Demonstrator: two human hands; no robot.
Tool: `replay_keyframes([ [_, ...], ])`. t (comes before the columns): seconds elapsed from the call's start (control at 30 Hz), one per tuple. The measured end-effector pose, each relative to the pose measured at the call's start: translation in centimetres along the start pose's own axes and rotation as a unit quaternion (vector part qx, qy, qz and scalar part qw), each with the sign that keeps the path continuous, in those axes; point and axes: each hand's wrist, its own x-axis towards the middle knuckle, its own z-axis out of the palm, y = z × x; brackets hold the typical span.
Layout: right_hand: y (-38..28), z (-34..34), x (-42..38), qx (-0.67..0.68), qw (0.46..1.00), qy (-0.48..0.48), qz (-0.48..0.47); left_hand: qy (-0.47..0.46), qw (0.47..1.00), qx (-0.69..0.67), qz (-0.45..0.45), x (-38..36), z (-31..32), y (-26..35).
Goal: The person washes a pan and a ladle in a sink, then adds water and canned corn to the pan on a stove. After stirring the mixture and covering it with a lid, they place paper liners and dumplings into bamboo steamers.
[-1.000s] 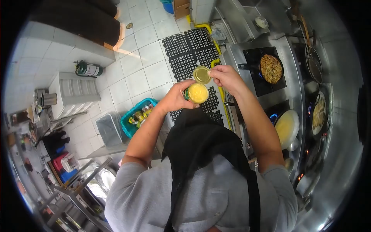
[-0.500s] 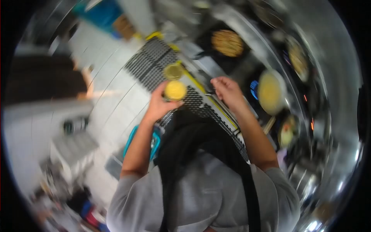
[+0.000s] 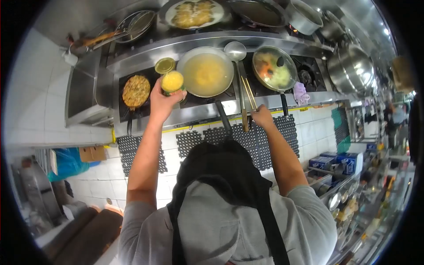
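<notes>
Left hand [image 3: 163,102] clamped round an opened can [image 3: 172,81] (lid [image 3: 165,65] up), by the stove [image 3: 194,113]'s front edge. Right hand [image 3: 263,116] at chopsticks [image 3: 251,94]; finger grip I can't tell.

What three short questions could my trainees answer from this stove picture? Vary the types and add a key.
1. What does the left hand hold?
a) a ladle
b) an open can
c) a pan handle

2. True or false: in the picture, the purple cloth lies to the right of the large pan of yellow food.

3. Fill in: the right hand is at the near ends of two thin ____.

Key: 1. b; 2. true; 3. chopsticks.
</notes>
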Motion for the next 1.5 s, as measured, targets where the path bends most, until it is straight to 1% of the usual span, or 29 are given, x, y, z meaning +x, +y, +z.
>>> replay_keyframes([
  [0.07,-0.5,3.0,-1.1,0.037,0.999,0.008,0.003,-0.002,0.999,0.032,0.044,2.7,2.9,-0.1],
  [0.13,1.0,6.0,-0.7,0.066,0.998,0.006,-0.001,0.001,0.999,0.039,0.037,4.2,5.1,-0.2],
  [0.17,2.3,8.3,0.2,0.135,0.989,-0.048,0.038,0.005,0.999,0.033,0.023,4.8,6.0,-0.3],
  [0.23,2.4,8.7,0.5,0.287,0.938,-0.173,0.092,0.016,0.999,0.024,0.017,5.8,7.3,-0.9],
  [0.27,2.7,8.3,0.7,0.293,0.935,-0.179,0.09,0.016,0.999,0.033,0.016,6.2,7.7,-1.1],
  [0.33,1.6,4.7,-0.5,0.513,0.816,-0.261,0.059,0.017,0.997,0.076,0.008,6.7,8.1,-1.0],
  [0.37,-1.4,0.4,-2.5,0.549,0.804,-0.216,0.073,0.02,0.997,0.076,0.012,7.1,8.0,-1.9],
  [0.4,-1.0,-1.3,-2.1,0.541,0.806,-0.232,0.05,0.024,0.996,0.08,0.015,7.5,7.9,-2.3],
  [0.47,-0.8,-4.7,-3.1,0.463,0.863,-0.2,0.011,0.017,0.991,0.126,0.033,8.5,7.7,-3.0],
  [0.5,-0.2,-5.7,-3.9,0.467,0.862,-0.197,0.006,0.016,0.989,0.14,0.05,9.0,7.6,-3.5],
  [0.53,0.6,-6.4,-5.2,0.371,0.919,-0.122,-0.062,0.014,0.988,0.14,0.055,9.6,7.8,-2.9],
  [0.57,0.7,-7.2,-6.7,0.265,0.955,-0.046,-0.124,0.009,0.984,0.173,0.04,9.7,8.0,-2.0],
  [0.6,-0.7,-9.1,-8.8,0.263,0.956,-0.044,-0.123,0.006,0.979,0.204,0.023,9.7,8.1,-1.6],
  [0.67,-4.9,-13.9,-12.6,0.433,0.878,-0.196,-0.052,0.008,0.979,0.203,0.024,11.1,8.0,-2.6],
  [0.7,-6.1,-15.3,-13.1,0.433,0.879,-0.192,-0.052,-0.01,0.97,0.243,0.021,11.8,7.9,-3.0],
  [0.77,-7.9,-16.5,-13.8,0.476,0.83,-0.289,0.0,-0.034,0.958,0.284,0.014,12.8,8.0,-3.5],
  [0.83,-8.5,-15.3,-14.6,0.47,0.834,-0.289,0.011,-0.065,0.925,0.373,0.016,13.6,8.4,-3.7],
  [0.87,-8.8,-14.9,-15.0,0.46,0.839,-0.291,0.018,-0.073,0.925,0.374,0.017,13.9,8.7,-3.8],
  [0.93,-10.2,-15.3,-16.1,0.46,0.839,-0.29,0.024,-0.08,0.876,0.475,0.017,14.2,9.5,-3.2],
  [0.97,-10.8,-16.0,-16.4,0.474,0.821,-0.315,0.038,-0.087,0.876,0.474,0.017,14.2,9.8,-3.0],
  [1.03,-11.4,-16.0,-16.9,0.491,0.801,-0.337,0.056,-0.103,0.8,0.589,0.045,14.3,10.4,-2.8],
  [1.07,-11.6,-15.8,-17.0,0.509,0.784,-0.348,0.069,-0.109,0.799,0.59,0.047,14.4,10.6,-2.8],
  [1.13,-11.8,-15.4,-17.4,0.532,0.764,-0.354,0.083,-0.165,0.718,0.671,0.077,14.7,11.2,-2.9],
  [1.17,-11.9,-15.3,-17.6,0.539,0.757,-0.36,0.089,-0.17,0.716,0.673,0.081,14.8,11.5,-2.8],
  [1.2,-11.9,-15.3,-17.8,0.545,0.749,-0.366,0.095,-0.19,0.681,0.701,0.095,14.9,11.9,-2.9],
  [1.23,-12.1,-15.4,-18.0,0.551,0.745,-0.363,0.097,-0.208,0.644,0.728,0.109,15.0,12.2,-3.0],
  [1.33,-12.6,-15.4,-18.4,0.537,0.758,-0.354,0.107,-0.253,0.622,0.738,0.074,16.1,13.6,-3.0],
  [1.43,-12.8,-15.2,-18.5,0.462,0.817,-0.338,0.075,-0.25,0.608,0.75,0.075,16.7,14.4,-2.8],
  [1.5,-12.3,-14.4,-18.8,0.444,0.829,-0.332,0.067,-0.255,0.609,0.749,0.044,16.6,14.2,-2.6],
])
